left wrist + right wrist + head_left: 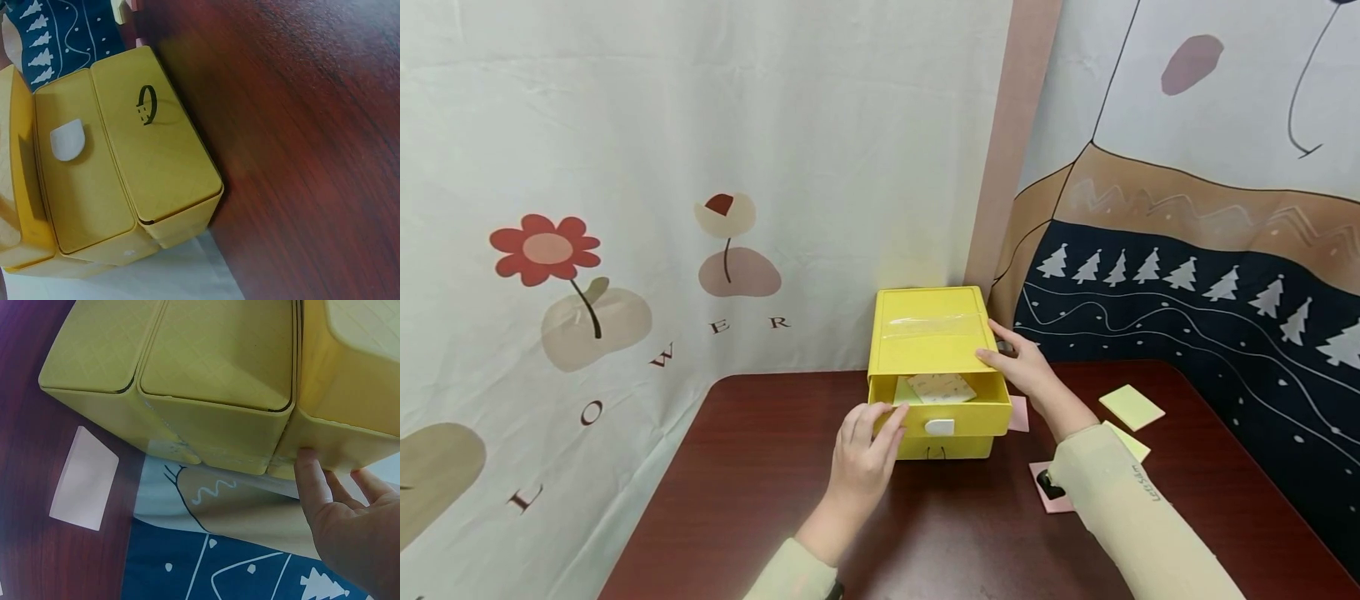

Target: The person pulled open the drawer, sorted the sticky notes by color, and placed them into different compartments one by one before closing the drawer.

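Observation:
A yellow chest of drawers (925, 346) stands at the back of the table, a strip of clear tape across its top. Its top drawer (977, 417), with a white tab, is pulled partly out. Inside lie a patterned paper pad (942, 387) and a pale green one (906, 392). My left hand (865, 446) is at the left front corner of that drawer, fingertips right at its rim. Against the chest's right side my right hand (1026, 364) rests with extended fingers, thumb at the top edge. The right wrist view shows a fingertip (307, 464) touching the side wall.
Pale green sticky-note pads (1132, 407) and a pink pad (1056, 505) lie on the dark red table (760, 483), right of the chest. Another pink pad (1018, 414) is close beside it. The lower drawer carries a black loop (149, 105). A printed curtain (820, 167) hangs behind.

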Available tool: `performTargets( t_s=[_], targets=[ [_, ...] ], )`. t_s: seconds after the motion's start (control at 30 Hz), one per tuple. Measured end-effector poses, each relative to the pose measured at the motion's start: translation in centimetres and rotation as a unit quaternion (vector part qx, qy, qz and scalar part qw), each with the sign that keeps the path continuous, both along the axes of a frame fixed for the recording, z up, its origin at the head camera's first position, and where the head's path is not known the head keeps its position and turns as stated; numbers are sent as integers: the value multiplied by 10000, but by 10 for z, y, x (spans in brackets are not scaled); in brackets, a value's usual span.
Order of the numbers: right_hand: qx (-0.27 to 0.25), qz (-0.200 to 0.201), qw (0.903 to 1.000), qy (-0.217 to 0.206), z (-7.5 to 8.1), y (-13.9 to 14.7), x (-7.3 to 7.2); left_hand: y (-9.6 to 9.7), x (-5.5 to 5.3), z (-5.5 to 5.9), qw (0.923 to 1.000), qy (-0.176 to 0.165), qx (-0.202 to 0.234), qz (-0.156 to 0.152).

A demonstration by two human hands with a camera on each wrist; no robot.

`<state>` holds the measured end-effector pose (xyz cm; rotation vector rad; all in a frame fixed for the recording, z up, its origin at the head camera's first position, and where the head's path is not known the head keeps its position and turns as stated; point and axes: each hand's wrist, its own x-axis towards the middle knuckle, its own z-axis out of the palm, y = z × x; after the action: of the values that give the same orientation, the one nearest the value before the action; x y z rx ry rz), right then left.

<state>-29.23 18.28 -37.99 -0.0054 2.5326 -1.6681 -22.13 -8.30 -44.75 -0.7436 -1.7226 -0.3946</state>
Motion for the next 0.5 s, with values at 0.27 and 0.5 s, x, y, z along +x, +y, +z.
performTargets(
  t_s=[0.27, 0.5],
  targets=[
    [-49, -16, 10000, 4, 1, 0, 0, -1, -6, -2, 9999, -51, -108, 72],
    [-69, -25, 10000, -27, 1, 0, 1, -1, -11, -3, 9995, -210, -182, 125]
  ],
)
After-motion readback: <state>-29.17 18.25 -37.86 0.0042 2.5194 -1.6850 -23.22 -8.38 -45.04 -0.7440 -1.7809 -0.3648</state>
